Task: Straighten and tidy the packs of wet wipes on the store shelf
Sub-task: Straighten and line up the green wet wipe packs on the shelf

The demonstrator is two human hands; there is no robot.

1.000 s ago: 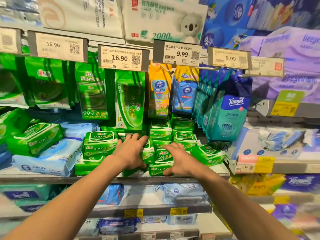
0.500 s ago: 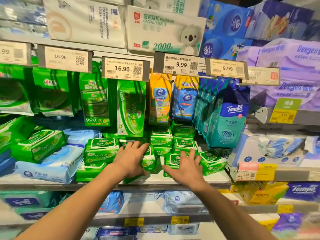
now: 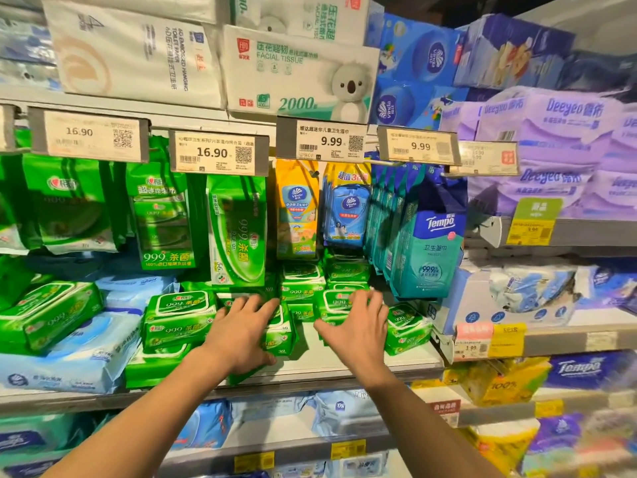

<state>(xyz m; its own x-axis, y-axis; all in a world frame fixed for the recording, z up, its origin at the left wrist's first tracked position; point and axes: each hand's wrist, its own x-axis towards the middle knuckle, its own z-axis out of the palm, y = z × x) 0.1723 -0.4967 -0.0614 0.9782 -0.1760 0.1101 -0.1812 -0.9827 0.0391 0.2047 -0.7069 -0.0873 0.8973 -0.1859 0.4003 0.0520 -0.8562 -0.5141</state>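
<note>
Head view: both hands (fingers spread) press green wipe packs (image 3: 177, 317) on shelf (image 3: 362, 363).

Grey metal store shelving (image 3: 344, 365) in tiers, price tags (image 3: 219, 154) along shelf edges, bright even indoor light

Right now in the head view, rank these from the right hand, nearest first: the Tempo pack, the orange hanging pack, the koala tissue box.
1. Tempo pack, just up-right of the right hand.
2. Orange hanging pack, above, slightly left.
3. Koala tissue box, top shelf.
</note>
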